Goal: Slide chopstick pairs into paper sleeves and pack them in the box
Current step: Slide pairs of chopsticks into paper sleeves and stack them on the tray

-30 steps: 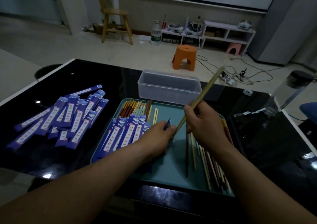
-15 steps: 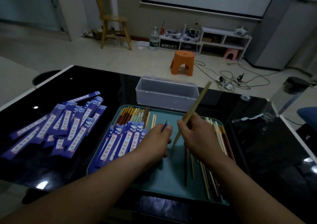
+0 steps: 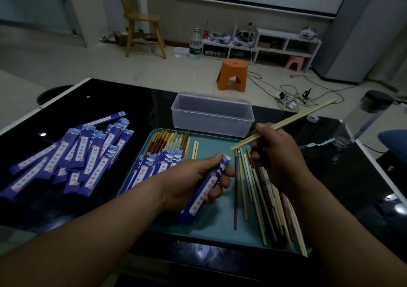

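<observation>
Left of the left hand (image 3: 193, 183), a sleeve pile (image 3: 72, 154) covers the tabletop (image 3: 143, 101). That hand grips one sleeve (image 3: 207, 187) over the teal tray (image 3: 211, 225) holding sleeved pairs (image 3: 158, 165). The clear box (image 3: 211, 115) stands beyond. The right hand (image 3: 277, 154) pinches a pale chopstick pair (image 3: 286, 121) above loose chopsticks (image 3: 264, 198).

Sleeves (image 3: 83, 152) — characters, perhaps Chinese — unreadable.
</observation>
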Available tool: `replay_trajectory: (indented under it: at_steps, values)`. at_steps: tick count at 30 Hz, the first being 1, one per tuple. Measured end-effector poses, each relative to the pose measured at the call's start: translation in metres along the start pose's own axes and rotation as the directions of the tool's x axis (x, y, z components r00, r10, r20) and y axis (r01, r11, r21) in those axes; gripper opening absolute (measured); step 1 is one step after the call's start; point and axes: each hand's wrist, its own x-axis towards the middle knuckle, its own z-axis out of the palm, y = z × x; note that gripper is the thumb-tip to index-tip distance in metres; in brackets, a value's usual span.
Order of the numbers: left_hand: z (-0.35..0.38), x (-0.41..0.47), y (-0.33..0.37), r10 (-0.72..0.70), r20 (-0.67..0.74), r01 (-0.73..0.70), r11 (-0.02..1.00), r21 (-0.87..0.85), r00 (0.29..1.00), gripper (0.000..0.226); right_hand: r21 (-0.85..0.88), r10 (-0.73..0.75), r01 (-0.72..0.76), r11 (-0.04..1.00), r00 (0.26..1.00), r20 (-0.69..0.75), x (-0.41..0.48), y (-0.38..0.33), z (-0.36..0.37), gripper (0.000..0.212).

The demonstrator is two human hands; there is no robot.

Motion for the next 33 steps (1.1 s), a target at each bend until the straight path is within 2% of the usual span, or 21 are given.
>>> replay_trajectory:
  at_steps: [8, 15, 17, 21, 22, 23, 25, 27, 28, 30, 33]
  values:
    - [0.001, -0.005, 0.003, 0.006, 0.051, -0.006, 1.0, -0.015, 0.999, 0.052, -0.063, 0.023, -0.015, 0.998, 0.991, 0.134, -0.001, 0.004, 0.0, 0.023]
    - [0.0, -0.008, 0.005, 0.011, 0.022, -0.012, 0.998, 0.057, 1.0, 0.055, -0.086, 0.039, -0.027, 0.996, 0.989, 0.142, 0.001, 0.007, 0.0, 0.023]
    - [0.002, -0.008, 0.004, 0.025, 0.017, -0.026, 0.997, 0.079, 1.0, 0.051, -0.111, 0.034, -0.017, 0.994, 0.987, 0.154, 0.001, 0.009, 0.0, 0.023]
    - [0.006, -0.006, 0.003, 0.059, 0.002, -0.058, 0.986, 0.157, 0.998, 0.034, -0.218, 0.122, -0.048, 0.975, 0.933, 0.338, -0.004, 0.017, 0.009, 0.022]
    - [0.007, -0.005, 0.003, 0.057, -0.006, -0.055, 0.984, 0.17, 0.998, 0.03, -0.261, 0.142, -0.051, 0.964, 0.927, 0.346, -0.005, 0.018, 0.011, 0.024]
    - [0.008, -0.005, 0.002, 0.054, -0.017, -0.05, 0.983, 0.178, 0.998, 0.028, -0.278, 0.144, -0.056, 0.959, 0.94, 0.309, -0.005, 0.019, 0.013, 0.029]
    - [0.008, -0.005, 0.001, 0.037, -0.025, -0.032, 0.981, 0.19, 0.999, 0.029, -0.202, 0.115, -0.087, 0.975, 0.985, 0.132, 0.001, 0.018, 0.011, 0.038]
    - [0.009, -0.006, 0.0, 0.015, -0.009, -0.013, 0.979, 0.201, 1.0, 0.029, -0.085, 0.081, -0.081, 0.993, 0.997, -0.013, 0.008, 0.014, 0.002, 0.036]
    - [0.009, -0.007, 0.0, 0.008, -0.003, -0.007, 0.979, 0.202, 1.0, 0.029, -0.059, 0.07, -0.072, 0.996, 0.997, -0.037, 0.009, 0.014, -0.001, 0.032]
    - [0.01, -0.007, -0.002, 0.008, -0.011, -0.005, 0.981, 0.192, 1.0, 0.029, -0.048, 0.072, -0.073, 0.996, 0.997, -0.007, 0.008, 0.016, -0.003, 0.025]
    - [0.009, -0.003, -0.004, 0.042, -0.063, -0.03, 0.983, 0.183, 0.997, 0.031, -0.139, 0.155, -0.133, 0.981, 0.975, 0.16, 0.001, 0.023, 0.005, 0.023]
